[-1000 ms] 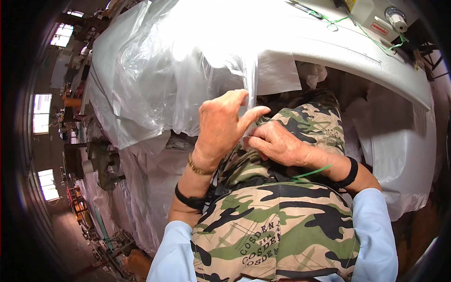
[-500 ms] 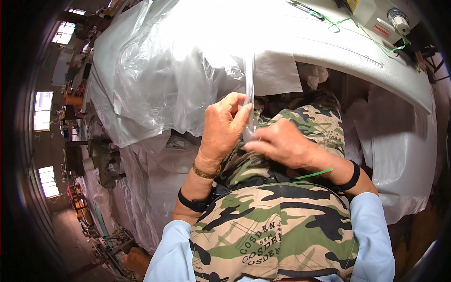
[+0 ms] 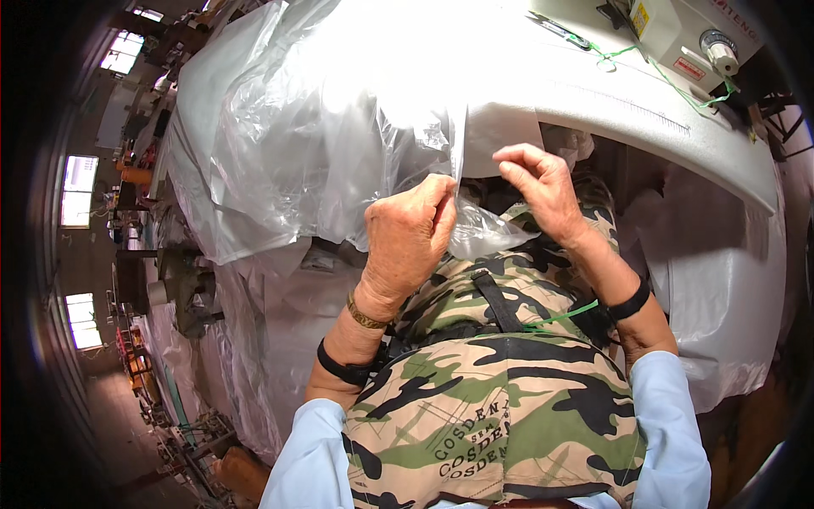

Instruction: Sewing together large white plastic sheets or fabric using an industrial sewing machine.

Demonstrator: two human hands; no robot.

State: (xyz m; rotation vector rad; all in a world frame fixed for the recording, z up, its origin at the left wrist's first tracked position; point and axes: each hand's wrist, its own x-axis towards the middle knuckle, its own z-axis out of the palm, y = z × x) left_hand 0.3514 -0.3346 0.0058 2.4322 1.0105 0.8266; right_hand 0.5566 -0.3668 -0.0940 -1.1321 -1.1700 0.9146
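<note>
Clear plastic sheeting [image 3: 314,170] drapes off the front of the white table toward my lap. My left hand [image 3: 409,222] is closed around a gathered edge of it, with a loose end of film [image 3: 483,233] spreading out below the fist. To the right, my right hand [image 3: 543,188] is raised apart from the plastic, thumb and fingers separated, nothing between them. A green string [image 3: 561,317] lies across the camouflage apron [image 3: 500,407] near my right forearm.
On the white tabletop [image 3: 585,93], a small dark cutter [image 3: 558,30] lies beside green thread [image 3: 607,59]. A machine with a round knob [image 3: 719,53] stands at the far right. More pale plastic [image 3: 721,280] hangs at the right; machinery [image 3: 182,288] stands at the left.
My right hand has lifted away from the plastic, up and to the right, and its fingers have parted. The film's lower end has spread out. The left hand keeps its grip.
</note>
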